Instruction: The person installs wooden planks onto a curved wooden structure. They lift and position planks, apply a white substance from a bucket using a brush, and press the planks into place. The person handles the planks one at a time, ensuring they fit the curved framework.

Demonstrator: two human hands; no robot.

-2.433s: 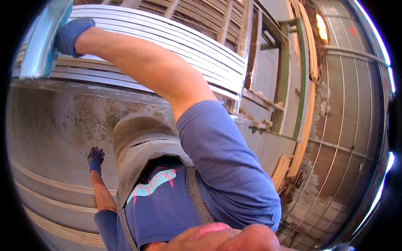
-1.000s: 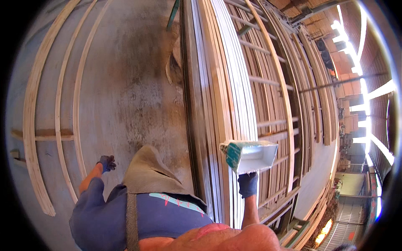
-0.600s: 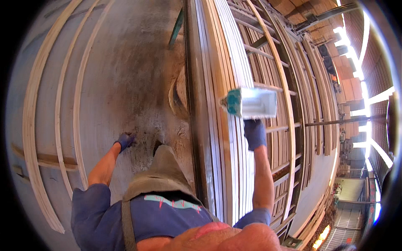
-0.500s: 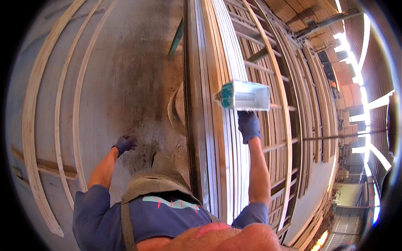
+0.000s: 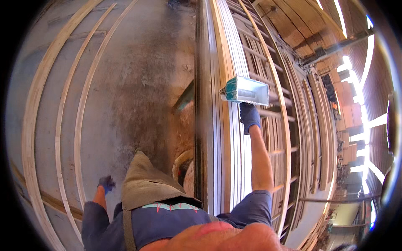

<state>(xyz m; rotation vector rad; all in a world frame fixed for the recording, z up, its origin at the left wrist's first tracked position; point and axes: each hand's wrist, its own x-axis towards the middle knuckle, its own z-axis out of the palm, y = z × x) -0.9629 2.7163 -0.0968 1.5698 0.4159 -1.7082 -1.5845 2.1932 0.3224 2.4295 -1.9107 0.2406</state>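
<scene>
My right hand (image 5: 250,116), in a dark blue glove, is closed under a paint-smeared white box-shaped tool (image 5: 251,91) with a teal side. The tool rests on or just over long white boards (image 5: 237,52) lying side by side; whether it touches them I cannot tell. Its handle is hidden by the glove and the box. At the lower left my gloved left hand (image 5: 106,183) hangs beside my body, away from the boards. It appears to hold nothing, its fingers loosely apart and somewhat blurred.
Bare wooden strips (image 5: 83,104) lie to the left over the grey floor (image 5: 138,62). A green support leg (image 5: 184,96) and a round container (image 5: 183,165) are beside the board stand. On the right runs a wooden rack (image 5: 276,79) with rungs, beyond it stacked planks (image 5: 316,125).
My body has moved forward along the boards, and the tool in my right hand has travelled with it. My left hand has swung back and down. The green leg appears nearer.
</scene>
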